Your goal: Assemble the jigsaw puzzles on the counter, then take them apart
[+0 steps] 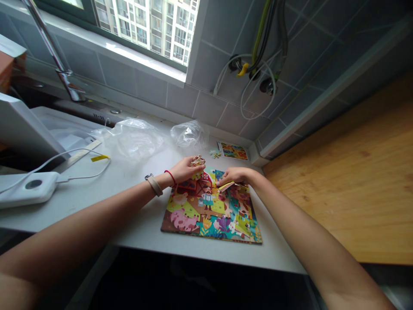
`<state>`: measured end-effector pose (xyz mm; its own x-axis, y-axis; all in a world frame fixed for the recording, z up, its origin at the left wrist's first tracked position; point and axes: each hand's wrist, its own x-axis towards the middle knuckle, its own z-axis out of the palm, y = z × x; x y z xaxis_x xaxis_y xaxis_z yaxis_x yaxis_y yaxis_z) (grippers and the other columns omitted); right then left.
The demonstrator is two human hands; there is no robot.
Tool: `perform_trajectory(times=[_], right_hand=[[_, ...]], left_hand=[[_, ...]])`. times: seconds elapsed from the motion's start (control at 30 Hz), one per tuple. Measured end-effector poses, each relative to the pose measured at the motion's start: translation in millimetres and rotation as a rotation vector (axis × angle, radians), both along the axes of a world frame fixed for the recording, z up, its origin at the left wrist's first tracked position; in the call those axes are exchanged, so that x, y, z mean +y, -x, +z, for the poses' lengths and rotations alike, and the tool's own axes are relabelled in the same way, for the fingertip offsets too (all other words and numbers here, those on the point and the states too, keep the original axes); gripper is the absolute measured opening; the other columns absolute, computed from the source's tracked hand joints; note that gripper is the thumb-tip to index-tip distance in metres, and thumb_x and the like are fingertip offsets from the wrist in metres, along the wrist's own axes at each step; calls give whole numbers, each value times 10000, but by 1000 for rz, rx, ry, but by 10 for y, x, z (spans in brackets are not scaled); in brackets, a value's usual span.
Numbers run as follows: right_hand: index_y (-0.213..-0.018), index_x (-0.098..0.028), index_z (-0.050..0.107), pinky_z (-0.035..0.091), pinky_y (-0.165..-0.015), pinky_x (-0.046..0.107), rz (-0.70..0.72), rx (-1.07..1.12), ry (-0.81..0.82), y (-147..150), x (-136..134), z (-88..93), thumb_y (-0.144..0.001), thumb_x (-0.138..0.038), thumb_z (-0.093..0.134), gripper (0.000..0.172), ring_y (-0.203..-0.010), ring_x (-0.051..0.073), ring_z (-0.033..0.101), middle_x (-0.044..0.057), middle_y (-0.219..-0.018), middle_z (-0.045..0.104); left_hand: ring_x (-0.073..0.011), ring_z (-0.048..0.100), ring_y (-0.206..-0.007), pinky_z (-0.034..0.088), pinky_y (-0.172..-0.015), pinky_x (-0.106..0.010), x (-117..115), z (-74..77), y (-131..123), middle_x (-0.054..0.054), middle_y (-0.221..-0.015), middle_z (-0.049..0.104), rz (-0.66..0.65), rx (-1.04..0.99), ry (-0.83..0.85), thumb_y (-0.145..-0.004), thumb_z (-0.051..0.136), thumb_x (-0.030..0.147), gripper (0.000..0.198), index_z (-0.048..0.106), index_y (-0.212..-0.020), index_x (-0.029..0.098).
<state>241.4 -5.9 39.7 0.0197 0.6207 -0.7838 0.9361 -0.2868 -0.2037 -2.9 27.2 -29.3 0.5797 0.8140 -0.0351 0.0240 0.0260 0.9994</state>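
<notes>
A colourful farm-scene jigsaw puzzle [209,211] lies flat on the white counter, with a red barn, a farmer and a pink pig on it. My left hand [185,169] is closed round a stack of puzzle pieces [198,162] above the puzzle's upper left part. At the upper right, my right hand [235,175] grips a puzzle piece [226,187] that is tilted up, its pale edge showing. Some loose pieces appear to lie on top of the puzzle's right side. My right fingertips are partly hidden.
Crumpled clear plastic bags [132,137] lie behind the puzzle. A small picture card [234,151] and loose pieces [215,153] sit near the wall. On the left are a white power bank [29,189] with a cable and a sink tap [69,84]. A wooden panel [348,181] borders the right.
</notes>
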Motion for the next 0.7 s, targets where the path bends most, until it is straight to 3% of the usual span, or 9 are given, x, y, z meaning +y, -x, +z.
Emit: perform_trajectory(times=[0.27, 0.47, 0.7], right_hand=[[-667, -204, 627, 236, -415, 262, 30, 16, 6, 16, -15, 27, -613, -788, 795, 610, -408, 91, 343, -63, -464, 434], [-552, -216, 512, 243, -421, 276, 48, -84, -35, 220, -35, 102, -717, -777, 726, 622, -380, 102, 326, -53, -400, 381], [-529, -187, 588, 283, -460, 286, 142, -227, -9, 390, 121, 153, -715, -675, 791, 561, -412, 116, 377, -17, -420, 449]], left_hand=[[-204, 679, -797, 555, -664, -282, 17, 1, -3, -90, -939, 724, -7, 89, -109, -796, 709, 499, 392, 654, -963, 148], [-202, 664, -803, 538, -680, -286, 26, 3, -1, -80, -914, 722, -7, 100, -164, -793, 693, 518, 398, 659, -937, 148], [-199, 671, -792, 542, -689, -292, 23, -19, -11, -79, -927, 724, -24, 75, -119, -778, 708, 521, 411, 648, -947, 151]])
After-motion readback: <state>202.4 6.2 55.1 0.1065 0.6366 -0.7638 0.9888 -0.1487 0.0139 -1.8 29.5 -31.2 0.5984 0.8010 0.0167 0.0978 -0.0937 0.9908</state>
